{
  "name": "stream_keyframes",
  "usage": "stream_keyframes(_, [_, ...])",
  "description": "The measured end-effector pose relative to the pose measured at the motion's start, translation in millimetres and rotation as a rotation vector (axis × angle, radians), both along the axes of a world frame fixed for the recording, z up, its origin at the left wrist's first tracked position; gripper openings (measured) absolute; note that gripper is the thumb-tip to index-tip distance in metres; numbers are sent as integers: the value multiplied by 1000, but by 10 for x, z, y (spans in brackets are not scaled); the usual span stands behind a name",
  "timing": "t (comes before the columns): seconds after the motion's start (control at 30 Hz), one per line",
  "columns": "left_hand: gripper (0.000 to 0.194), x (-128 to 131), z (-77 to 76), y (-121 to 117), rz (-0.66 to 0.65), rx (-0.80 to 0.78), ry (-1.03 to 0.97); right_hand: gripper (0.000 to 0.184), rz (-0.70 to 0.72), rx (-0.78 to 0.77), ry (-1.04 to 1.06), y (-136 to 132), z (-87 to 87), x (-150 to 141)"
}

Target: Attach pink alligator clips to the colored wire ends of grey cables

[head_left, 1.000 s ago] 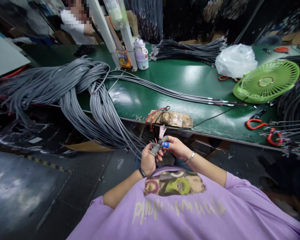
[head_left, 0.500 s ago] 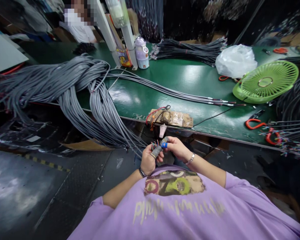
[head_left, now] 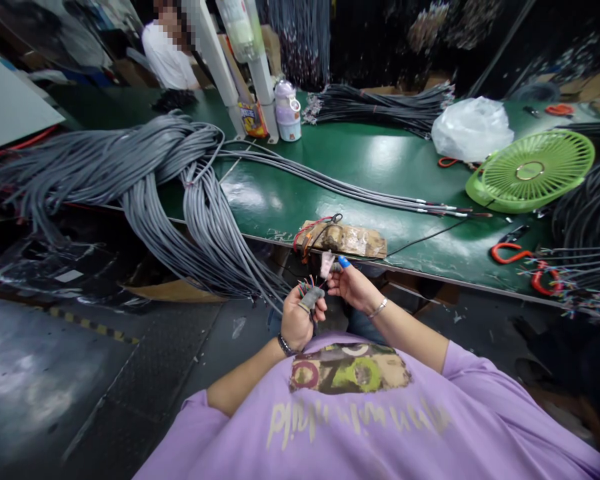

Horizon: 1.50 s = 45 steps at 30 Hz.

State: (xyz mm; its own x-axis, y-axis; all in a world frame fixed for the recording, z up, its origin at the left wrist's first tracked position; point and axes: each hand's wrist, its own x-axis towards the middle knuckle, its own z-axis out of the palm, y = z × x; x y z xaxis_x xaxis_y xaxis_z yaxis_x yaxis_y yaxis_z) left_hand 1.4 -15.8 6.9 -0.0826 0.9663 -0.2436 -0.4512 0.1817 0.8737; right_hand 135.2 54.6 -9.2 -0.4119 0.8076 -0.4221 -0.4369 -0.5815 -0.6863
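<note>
Both my hands are in front of my body, below the bench edge. My left hand [head_left: 297, 321] is closed, a grey wrap on its thumb, around a cable end whose thin coloured wires [head_left: 307, 285] fan out above the fingers. To its right and slightly higher is my right hand [head_left: 354, 288], with blue tape on one digit and a grey cover on another. Its fingers are curled together beside the pale pink tip [head_left: 327, 265] at the wooden block; what they pinch is too small to make out. Grey cables [head_left: 240, 257] hang from the bench toward my left hand.
On the green bench [head_left: 260, 193] lie the wooden block [head_left: 357, 240] with its wires, a green fan [head_left: 530, 170], a plastic bag [head_left: 473, 127] and orange-handled cutters [head_left: 510, 250]. A lilac bottle [head_left: 287, 112] stands behind. A person in white [head_left: 167, 57] is at the far left.
My right hand has moved away from my left, up and to the right, toward the pink tip. My left hand stays nearly in place on the wires. The view has shifted slightly.
</note>
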Motion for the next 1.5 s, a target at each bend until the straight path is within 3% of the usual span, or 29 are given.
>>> stream_keyframes(0.13, [31,41,29,28,-8,9,-14,41,36,71,-1,104,86,-68])
stream_keyframes(0.23, [30,41,25,45,8,12,-10,41,-34,153,-49,69,108,-92])
stream_keyframes(0.33, [29,24,5,60,23,9,15,41,-79,141,-73,37,92,-79])
stream_keyframes(0.53, [26,-35,-98,82,81,108,162,47,9,13,-105,71,117,-46])
stream_keyframes(0.73, [25,-100,-140,29,40,213,355,46,140,112,-220,-101,157,-54])
stream_keyframes(0.9, [26,-120,-147,-35,-10,217,443,44,90,134,-232,-221,145,-66])
stream_keyframes(1.3, [26,-112,-123,-37,26,148,364,32,45,330,-347,-284,181,-22])
stream_keyframes(1.5, [22,-107,-174,18,86,95,165,31,159,283,-320,-318,99,-34])
